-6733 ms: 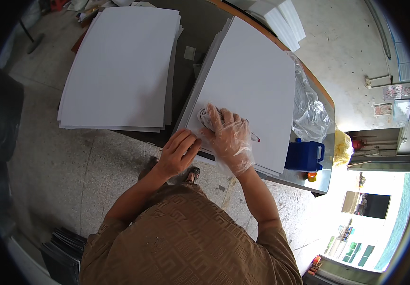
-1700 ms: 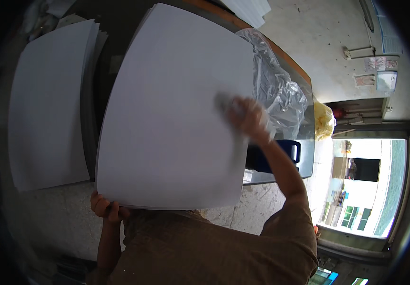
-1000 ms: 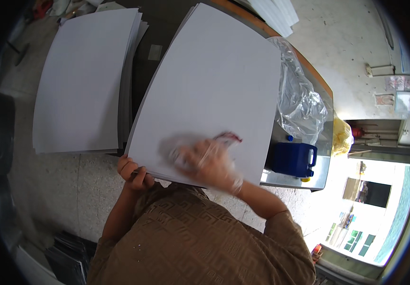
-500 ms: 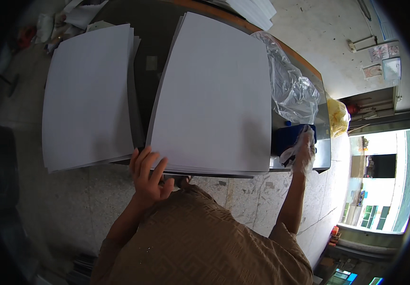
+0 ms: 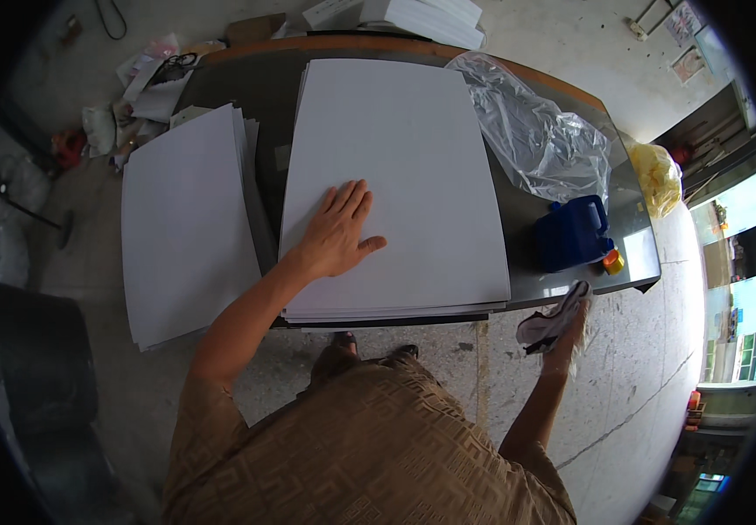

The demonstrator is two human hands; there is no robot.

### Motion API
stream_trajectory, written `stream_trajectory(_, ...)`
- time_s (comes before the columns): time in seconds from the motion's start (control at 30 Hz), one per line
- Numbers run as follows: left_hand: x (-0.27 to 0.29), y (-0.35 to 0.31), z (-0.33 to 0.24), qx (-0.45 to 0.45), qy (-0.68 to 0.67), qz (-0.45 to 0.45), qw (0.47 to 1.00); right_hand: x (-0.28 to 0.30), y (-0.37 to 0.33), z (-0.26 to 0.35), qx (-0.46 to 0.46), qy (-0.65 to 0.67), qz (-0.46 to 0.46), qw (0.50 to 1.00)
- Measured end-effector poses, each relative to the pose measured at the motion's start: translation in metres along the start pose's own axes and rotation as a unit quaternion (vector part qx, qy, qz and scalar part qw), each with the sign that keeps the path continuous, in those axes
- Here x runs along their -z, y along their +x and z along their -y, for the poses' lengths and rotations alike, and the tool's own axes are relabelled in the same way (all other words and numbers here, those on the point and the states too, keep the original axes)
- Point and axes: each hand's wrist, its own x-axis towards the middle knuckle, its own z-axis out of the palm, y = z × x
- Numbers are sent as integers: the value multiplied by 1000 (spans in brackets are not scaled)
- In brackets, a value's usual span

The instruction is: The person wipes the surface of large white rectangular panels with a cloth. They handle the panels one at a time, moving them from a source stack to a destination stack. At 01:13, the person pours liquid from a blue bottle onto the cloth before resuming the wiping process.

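Observation:
My left hand (image 5: 337, 236) lies flat, fingers stretched, on the top sheet of a large stack of white sheets (image 5: 404, 166). Off the table's front edge, my right hand (image 5: 573, 337), in a thin clear plastic glove, grips a crumpled rag (image 5: 546, 327), greyish white with dark parts. Beyond that hand a blue plastic jerrycan (image 5: 570, 234) stands on the table, a small orange-yellow round item (image 5: 613, 261) beside it. To the left, a second stack of white sheets (image 5: 189, 227) sticks out past the table's edge.
Clear plastic sheeting (image 5: 540, 140) lies crumpled on the dark table (image 5: 527, 284) at the right. A yellow bag (image 5: 655, 178) is past its right end. More white sheets (image 5: 426, 19) are behind the table. A dark chair-like object (image 5: 45, 359) stands at the left.
My left hand has moved from the stack's front edge onto its top sheet. My right hand has drawn back from the jerrycan with the rag, past the table's edge. The view has shifted.

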Motion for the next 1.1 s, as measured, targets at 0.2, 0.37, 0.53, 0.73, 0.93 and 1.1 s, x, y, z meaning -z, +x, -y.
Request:
stream_trajectory(0.2, 27, -45, -31, 30, -75, -7, 997, 52, 12, -26, -29, 101, -13, 994)
stream_trajectory(0.37, 34, -76, -45, 296, -48, -175, 938, 67, 32, -28, -68, 284, 110, 950)
stream_trajectory(0.53, 37, -86, -38, 410, -204, -155, 875, 41, 32, -22, -142, 283, 126, 940)
stream_trajectory(0.73, 61, -85, -3, 476, -425, -171, 750, 9, 37, -49, -178, 141, 206, 952)
stream_trajectory(0.93, 91, -75, 15, 455, -593, -135, 651, -10, 45, -63, -48, -50, 315, 947)
stream_trajectory(1.1, 44, -89, 10, 364, -665, -200, 621, -18, 49, -46, -275, 187, 284, 900)
